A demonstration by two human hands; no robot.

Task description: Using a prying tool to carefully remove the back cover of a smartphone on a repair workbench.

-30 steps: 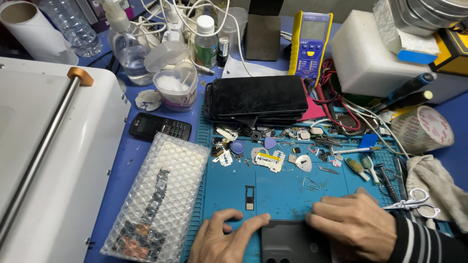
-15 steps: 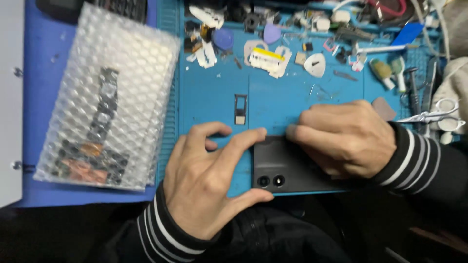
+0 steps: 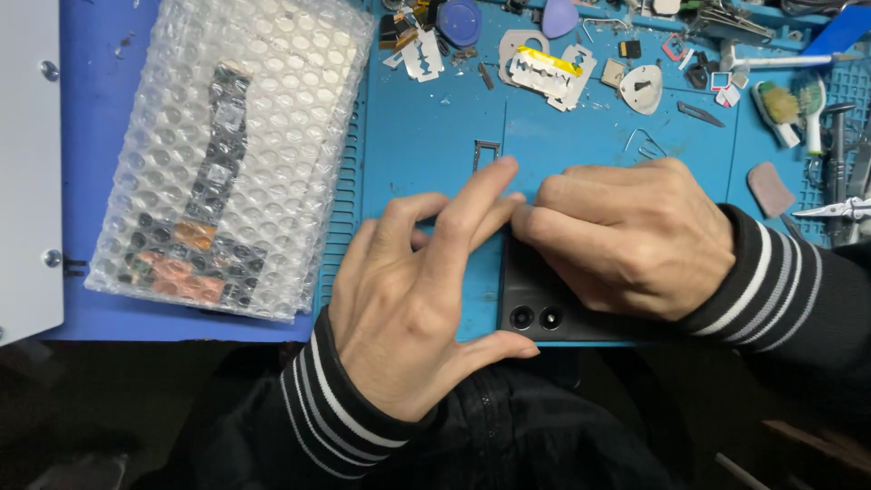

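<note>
On the cluttered blue repair mat (image 3: 426, 154), my left hand (image 3: 426, 308) lies spread, bracing the dark phone (image 3: 544, 308) at the mat's near edge while my right hand (image 3: 626, 236), fingers curled, presses its top; a slip could shove it off.

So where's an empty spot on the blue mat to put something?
Bare mat lies between the bubble-wrap bag and the razor blade, above the hands. The top edge is crowded with small parts; tools fill the right side.

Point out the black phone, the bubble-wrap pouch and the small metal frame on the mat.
black phone (image 3: 535, 304): head view, back cover above the lenses.
bubble-wrap pouch (image 3: 272, 136): head view, upper middle.
small metal frame (image 3: 485, 143): head view, top bar.
</note>
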